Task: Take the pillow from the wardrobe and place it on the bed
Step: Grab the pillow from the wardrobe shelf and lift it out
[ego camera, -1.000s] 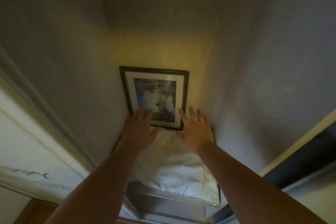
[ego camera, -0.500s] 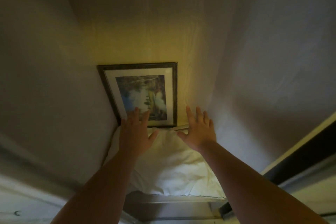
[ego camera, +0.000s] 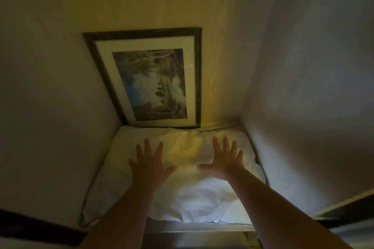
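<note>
A white pillow (ego camera: 194,194) lies flat on a high wardrobe shelf and fills it from wall to wall. My left hand (ego camera: 149,166) hovers over or rests on the pillow's left half, palm down, fingers spread. My right hand (ego camera: 224,159) is spread the same way over the right half. Neither hand grips the pillow. Contact with the fabric cannot be told for sure. The bed is not in view.
A framed landscape picture (ego camera: 153,79) leans against the back wall just behind the pillow. The wardrobe's side walls (ego camera: 303,87) close in left and right. The shelf's front edge (ego camera: 202,226) runs below the pillow. The light is dim.
The view has moved in closer and tilted down, so more of the pillow shows. Both hands have dropped from the picture's lower edge to over the pillow's middle.
</note>
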The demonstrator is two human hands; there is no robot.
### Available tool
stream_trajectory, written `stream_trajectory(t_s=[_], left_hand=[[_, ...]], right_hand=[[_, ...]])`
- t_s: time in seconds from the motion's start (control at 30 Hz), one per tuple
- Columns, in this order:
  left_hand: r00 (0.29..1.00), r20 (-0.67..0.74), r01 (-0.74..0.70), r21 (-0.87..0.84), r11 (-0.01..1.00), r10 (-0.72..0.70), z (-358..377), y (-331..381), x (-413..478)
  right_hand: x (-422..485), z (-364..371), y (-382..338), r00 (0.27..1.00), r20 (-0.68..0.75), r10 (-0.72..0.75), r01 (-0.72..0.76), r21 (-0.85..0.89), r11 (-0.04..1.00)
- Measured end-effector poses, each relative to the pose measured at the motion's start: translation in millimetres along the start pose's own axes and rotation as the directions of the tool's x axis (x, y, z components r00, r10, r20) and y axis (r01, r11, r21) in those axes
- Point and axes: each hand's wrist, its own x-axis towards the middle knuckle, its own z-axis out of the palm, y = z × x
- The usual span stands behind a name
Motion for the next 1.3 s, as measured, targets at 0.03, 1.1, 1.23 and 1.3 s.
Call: stream_trajectory(t_s=[0.03,1.1,1.23,1.3], left_hand=[[1.0,-0.002,0.005,0.013,1.0,-0.005,9,-4,7],[0.991,-0.002,0.126,-0.323,0.938,-0.133,75,12,52],[0.982,-0.087,0.108,-0.466,0.878,-0.167,44,17,38],[0.974,-0.116,0.107,-0.525,0.845,-0.195,24,21,29]], right_hand=[[7,9,3,1.0,-0.01,-0.005,0.005,0.002,1.0],[55,95,-1,0.985,-0.158,-0.075,0.088,0.073,0.994],[39,57,-11,0.987,-0.14,-0.08,0.11,0.221,0.969],[30,36,-16,0.985,-0.154,-0.075,0.114,0.256,0.96]])
